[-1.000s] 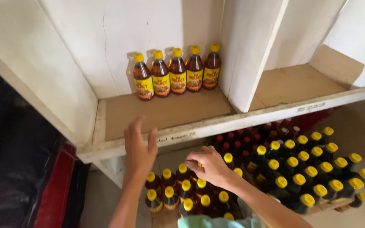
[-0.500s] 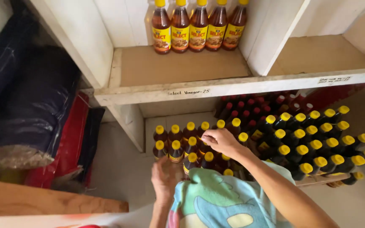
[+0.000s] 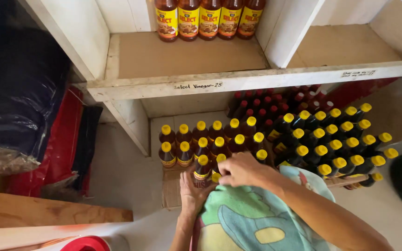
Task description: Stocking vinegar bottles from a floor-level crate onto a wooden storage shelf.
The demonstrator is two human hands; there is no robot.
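Brown bottles with yellow caps [image 3: 185, 148] stand in rows on a piece of cardboard [image 3: 170, 188] on the floor under the shelf. My left hand [image 3: 190, 191] wraps around the lower body of the front bottle [image 3: 202, 170]. My right hand [image 3: 241, 169] is curled over the bottle beside it, fingertips closed at its yellow cap [image 3: 216, 177]. A colourful patterned cloth [image 3: 252, 222] on my lap hides both wrists' lower parts.
Darker yellow-capped bottles [image 3: 336, 139] crowd the floor at right, with red-capped ones [image 3: 266, 104] behind. Several brown bottles [image 3: 209, 18] stand on the white shelf [image 3: 257, 79] above. A black bag [image 3: 19, 93], red material [image 3: 66, 139] and a wooden plank [image 3: 47, 211] lie left.
The view has tipped down from the shelf to the floor. My left hand dropped from the shelf edge to the front bottle. My right hand stayed over the bottle caps.
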